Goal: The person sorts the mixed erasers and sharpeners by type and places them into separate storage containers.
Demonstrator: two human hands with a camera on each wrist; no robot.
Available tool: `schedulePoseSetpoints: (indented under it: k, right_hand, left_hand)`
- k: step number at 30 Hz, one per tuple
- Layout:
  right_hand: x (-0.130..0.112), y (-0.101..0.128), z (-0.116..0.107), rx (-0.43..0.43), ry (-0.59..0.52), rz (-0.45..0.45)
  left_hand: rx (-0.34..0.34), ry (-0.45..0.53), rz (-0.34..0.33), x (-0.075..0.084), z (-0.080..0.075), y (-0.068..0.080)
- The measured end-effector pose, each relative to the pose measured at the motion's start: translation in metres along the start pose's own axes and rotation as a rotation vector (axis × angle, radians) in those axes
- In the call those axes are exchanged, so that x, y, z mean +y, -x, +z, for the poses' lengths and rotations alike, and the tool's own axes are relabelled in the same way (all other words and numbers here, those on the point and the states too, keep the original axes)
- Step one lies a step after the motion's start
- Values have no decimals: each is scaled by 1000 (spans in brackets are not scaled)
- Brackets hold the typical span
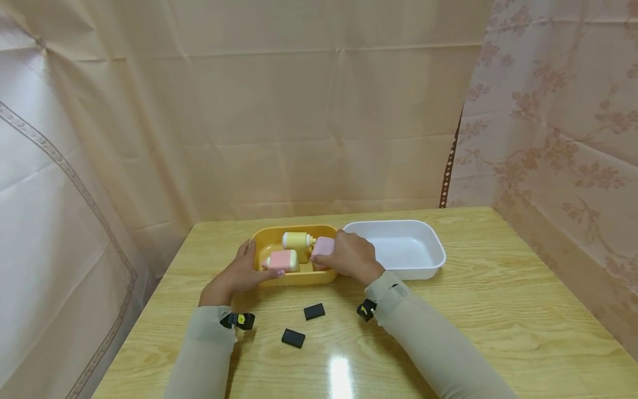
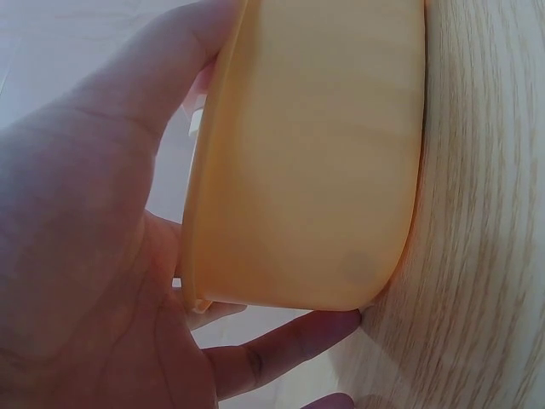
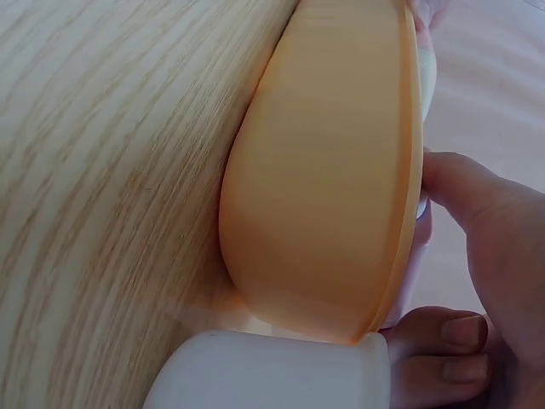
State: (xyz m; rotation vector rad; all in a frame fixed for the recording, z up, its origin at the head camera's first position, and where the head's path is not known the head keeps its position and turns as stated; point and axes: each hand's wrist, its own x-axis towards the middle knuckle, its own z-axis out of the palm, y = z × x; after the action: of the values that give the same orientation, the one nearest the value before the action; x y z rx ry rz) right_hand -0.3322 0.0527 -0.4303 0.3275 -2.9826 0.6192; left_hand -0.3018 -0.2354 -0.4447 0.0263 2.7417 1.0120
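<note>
My left hand [image 1: 244, 272] holds the left end of a yellow plastic tray [image 1: 294, 279], thumb over the front rim. In the left wrist view its fingers lie against the outer wall of the tray [image 2: 315, 170]. Inside the tray are a yellow bottle [image 1: 296, 240] with a white base and a pink bottle [image 1: 282, 260] with a cream base, both lying on their sides. At the tray's right end my right hand [image 1: 355, 256] grips a lilac bottle [image 1: 324, 246], partly hidden by the fingers. The right wrist view shows the thumb [image 3: 460, 183] beside the tray's rim.
A white tray [image 1: 411, 272] stands right beside the yellow one, under my right hand's side. Two small black blocks [image 1: 314, 311] lie apart on the wooden table [image 1: 498, 310] in front. Cloth curtains [image 1: 319, 122] hang behind and at both sides.
</note>
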Motion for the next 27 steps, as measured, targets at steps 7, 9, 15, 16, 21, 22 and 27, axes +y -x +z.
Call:
schedulePoseSetpoints:
  k: [7,9,15,16,21,22,27]
  right_hand:
    - [-2,4,-2,-11,60,-8]
    - [-2,6,-2,-8,79,-18]
    - [0,14,-3,1,45,-42]
    - [1,15,-4,11,33,-41]
    - [8,27,-18,39,-77,-34]
    - [10,30,-21,33,-107,-36]
    - [25,41,-37,50,-204,-69]
  left_hand:
    - [-4,-7,4,0,-1,-1]
    - [0,-5,10,0,-1,-1]
    - [1,5,26,-3,1,2]
    - [-1,6,30,-3,1,3]
    - [-10,16,27,-3,1,4]
    - [-13,15,27,-3,0,4]
    - [-13,7,28,-2,-2,1]
